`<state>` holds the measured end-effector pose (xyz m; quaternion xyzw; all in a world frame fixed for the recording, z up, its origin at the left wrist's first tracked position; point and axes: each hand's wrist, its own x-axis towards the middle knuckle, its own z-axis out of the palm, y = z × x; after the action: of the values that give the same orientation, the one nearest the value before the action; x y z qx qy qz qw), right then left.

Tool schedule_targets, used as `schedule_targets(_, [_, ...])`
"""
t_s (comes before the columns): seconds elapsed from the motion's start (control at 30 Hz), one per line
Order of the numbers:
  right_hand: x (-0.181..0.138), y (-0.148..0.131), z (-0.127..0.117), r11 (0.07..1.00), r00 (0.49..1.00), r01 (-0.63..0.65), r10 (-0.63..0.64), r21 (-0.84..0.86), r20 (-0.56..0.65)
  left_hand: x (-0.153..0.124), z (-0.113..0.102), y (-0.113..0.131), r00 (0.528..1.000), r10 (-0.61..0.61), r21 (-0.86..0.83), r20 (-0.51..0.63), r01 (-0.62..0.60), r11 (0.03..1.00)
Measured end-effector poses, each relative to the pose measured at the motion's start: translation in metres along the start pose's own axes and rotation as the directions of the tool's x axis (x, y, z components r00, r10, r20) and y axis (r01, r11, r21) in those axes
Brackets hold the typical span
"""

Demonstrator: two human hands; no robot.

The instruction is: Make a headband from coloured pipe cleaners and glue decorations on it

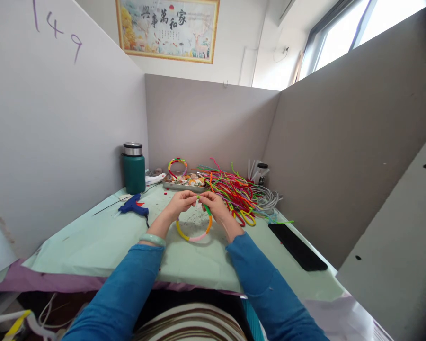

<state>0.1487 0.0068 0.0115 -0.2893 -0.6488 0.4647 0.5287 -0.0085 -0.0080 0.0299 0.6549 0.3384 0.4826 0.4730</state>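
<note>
Above the table's middle, both my hands meet at the top of a multicoloured ring (pixel 198 237), wrapped in yellow, pink, orange and green sections. Thumb and fingers of my left hand (pixel 180 203) pinch its upper left, close to a small bit of yellow-green strand (pixel 198 197). My right hand (pixel 215 204) is closed on the upper right, by the green section. The ring's lower part hangs in view below the hands; my fingers hide much of its top. Behind them a similar finished-looking ring (pixel 178 160) leans on a metal tray (pixel 184 187) of small decorations.
A blue glue gun (pixel 134 204) lies left, near a green bottle (pixel 134 173). Back right is a heap of coloured pipe cleaners (pixel 230 187) beside coiled grey wire (pixel 266 198). A black flat object (pixel 297 247) lies at right. Grey partitions (pixel 213 123) enclose the table.
</note>
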Motion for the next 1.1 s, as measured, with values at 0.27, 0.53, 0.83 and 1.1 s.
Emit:
schedule_targets(0.27, [-0.0001, 0.0009, -0.0003, 0.998, 1.0, -0.018, 0.017, 0.059, 0.012, -0.0017, -0.001, 0.0016, 1.0, 0.018, -0.07, 0.019, -0.016, 0.997])
schedule_targets(0.53, [0.0001, 0.0027, -0.0005, 1.0, 1.0, -0.002, 0.002, 0.023, 0.0, -0.0011, -0.0024, -0.0003, 1.0, 0.017, -0.087, 0.026, -0.014, 0.996])
schedule_targets(0.83, [-0.0001, 0.0039, 0.0005, 1.0, 1.0, 0.007, -0.007, 0.019, -0.019, 0.0003, -0.0021, -0.0017, 1.0, 0.01, -0.082, 0.025, -0.008, 0.997])
schedule_targets(1.1, [-0.0011, 0.0014, 0.0026, 0.995, 0.999, 0.021, -0.024, -0.094, -0.031, 0.0002, 0.001, -0.0009, 0.998, 0.022, 0.122, -0.063, -0.014, 0.992])
